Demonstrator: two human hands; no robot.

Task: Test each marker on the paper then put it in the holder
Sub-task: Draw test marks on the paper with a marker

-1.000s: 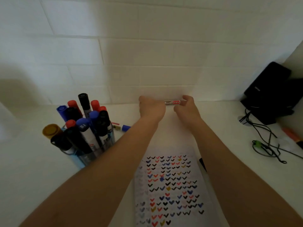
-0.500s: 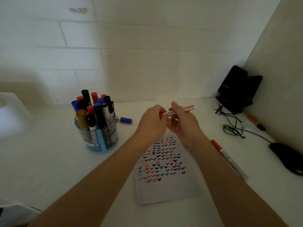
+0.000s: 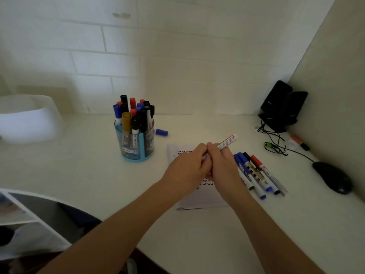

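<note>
With our left hand [image 3: 187,167] pinching one end and right hand [image 3: 223,165] gripping the white red-labelled marker [image 3: 228,141], we should pull straight apart over the tick-marked white paper [image 3: 197,200].

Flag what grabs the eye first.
Left hand and right hand meet mid-frame over the check-marked white paper sheet, both gripping one white marker with a red label. A translucent blue round holder crammed with capped markers stands to their left; loose blue, black and red markers lie right of the paper.
</note>
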